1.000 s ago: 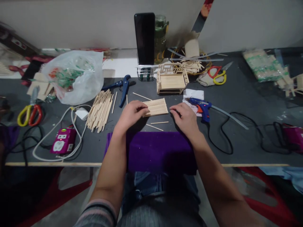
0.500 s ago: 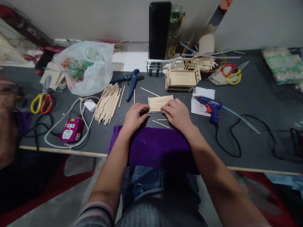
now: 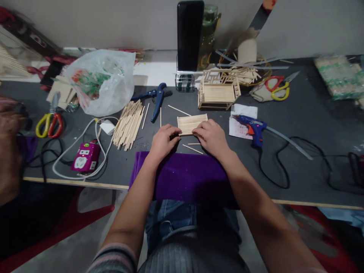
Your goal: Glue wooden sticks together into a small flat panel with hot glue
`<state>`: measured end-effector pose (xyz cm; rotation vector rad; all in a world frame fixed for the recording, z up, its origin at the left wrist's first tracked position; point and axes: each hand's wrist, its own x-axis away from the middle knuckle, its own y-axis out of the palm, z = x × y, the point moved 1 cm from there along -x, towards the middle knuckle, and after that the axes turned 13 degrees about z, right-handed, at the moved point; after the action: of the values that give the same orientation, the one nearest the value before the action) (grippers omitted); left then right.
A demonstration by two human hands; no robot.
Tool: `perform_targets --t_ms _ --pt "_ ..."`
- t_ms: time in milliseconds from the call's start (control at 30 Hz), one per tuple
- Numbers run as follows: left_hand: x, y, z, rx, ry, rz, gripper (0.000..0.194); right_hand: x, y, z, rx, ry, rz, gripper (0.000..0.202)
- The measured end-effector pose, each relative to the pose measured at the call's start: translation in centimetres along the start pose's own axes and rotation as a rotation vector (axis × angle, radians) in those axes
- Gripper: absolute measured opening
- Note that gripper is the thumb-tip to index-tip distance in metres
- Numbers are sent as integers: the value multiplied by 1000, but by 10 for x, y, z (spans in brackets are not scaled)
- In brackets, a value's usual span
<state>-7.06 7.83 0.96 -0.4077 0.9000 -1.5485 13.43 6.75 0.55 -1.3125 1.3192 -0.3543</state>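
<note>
With fingers of left hand [image 3: 164, 142] and right hand [image 3: 212, 138] bent at the near corners of a small rectangular panel of pale wooden sticks [image 3: 191, 122], unclear whether pinching it, flat on dark grey bench [image 3: 295, 117], beyond purple cloth [image 3: 190, 176] along the front edge

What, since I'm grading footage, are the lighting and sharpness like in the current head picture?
Head view: dim light, a dark shadow on the purple cloth; head view: the stick panel at the left hand and right hand reads fairly clearly; head view: the wrapped bundle at far right looks smeared.
</note>
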Motion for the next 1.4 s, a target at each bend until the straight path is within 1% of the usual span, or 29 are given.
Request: perform_targets --t_ms 267,333,400,533,600,667,767,900,1033,1100,1267,1333,1400 --pt "0 -1 0 2 -4 -7 16 -1 0 -2 -26 16 -14 24" --pt "0 -1 0 14 -4 -7 16 -2 -4 -1 -58 45 11 22" --pt "-1 -1 -1 29 -5 -6 17 -1 -11 5 -109 120 82 21" --pt "-1 -1 -4 74 -9 3 18 7 -28 28 -184 370 281 18" --pt "-1 -1 -5 103 -9 8 18 13 -32 39 -208 472 324 16" --pt "-1 -1 -7 134 -14 11 19 18 -31 46 -230 533 307 16" --pt "-1 -1 -8 169 -31 18 18 20 -25 46 -245 568 234 16" --pt "-2 -2 -7 172 -60 39 14 17 -21 41 -262 564 180 15" --pt "-3 -2 -5 168 -59 61 15 15 -22 38 -294 540 162 15" --pt "-4 -2 -4 138 -62 79 20 15 -21 38 -285 552 161 17" --pt "-2 -2 -4 36 -73 127 41 12 -15 35 -319 618 173 24" --pt "-1 -1 -5 64 -64 125 46 10 -11 33 -390 640 174 26" --pt "0 -1 -5 154 -85 126 52 9 -7 32 -499 683 177 29"
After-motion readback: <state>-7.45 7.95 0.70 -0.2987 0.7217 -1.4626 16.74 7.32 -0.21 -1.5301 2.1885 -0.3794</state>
